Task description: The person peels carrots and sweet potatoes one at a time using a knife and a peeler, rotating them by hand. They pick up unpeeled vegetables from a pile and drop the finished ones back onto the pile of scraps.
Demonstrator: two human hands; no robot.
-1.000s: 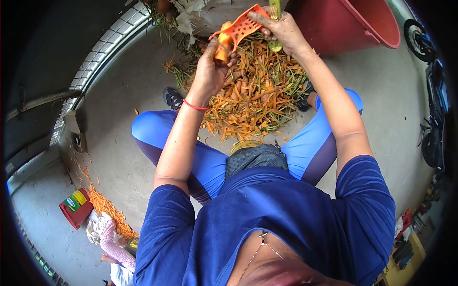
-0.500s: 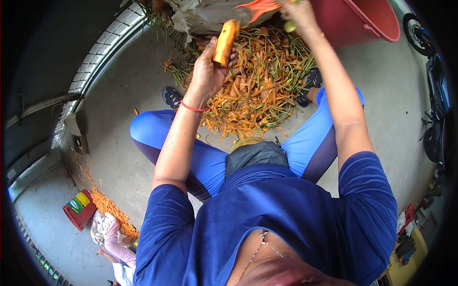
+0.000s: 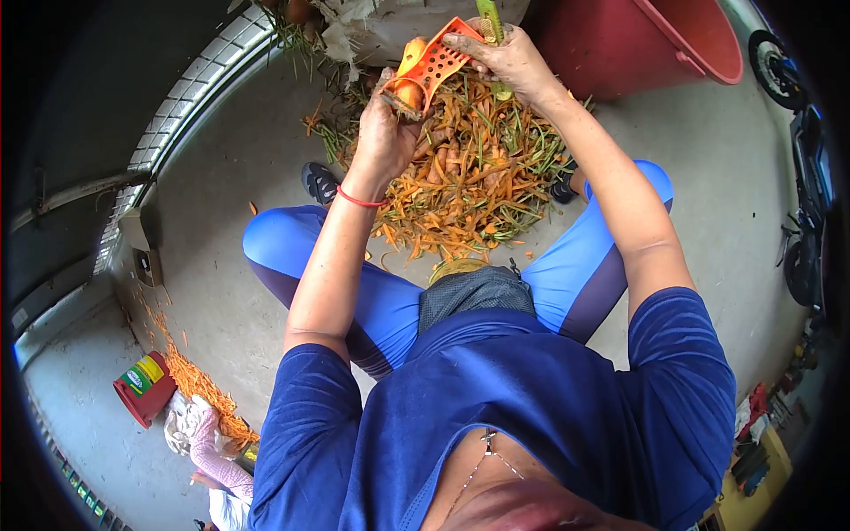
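Observation:
My left hand (image 3: 386, 126) is wrapped round a thick, partly peeled carrot (image 3: 413, 55). In my right hand (image 3: 512, 64) is an orange plastic peeler (image 3: 440, 62), perforated with round holes, whose wide end lies against the carrot. A green strip-like piece (image 3: 490, 16) stands up by the same hand; I cannot make out whether it belongs to the peeler. Below both hands spreads a heap of orange peelings (image 3: 460, 199) mixed with green stems and whole unpeeled carrots (image 3: 447, 157).
A large red tub (image 3: 611, 53) stands at upper right, beside a pale sack (image 3: 398, 31). My shoes flank the heap. At lower left are a red bucket (image 3: 144, 389), orange shreds (image 3: 199, 385) and another person's pink sleeve (image 3: 212, 451). A motorbike (image 3: 804, 186) stands at right.
My right hand has come down and left, bringing the peeler from upper right onto the carrot. The carrot in my left hand has tilted. The other person's arm has shifted slightly.

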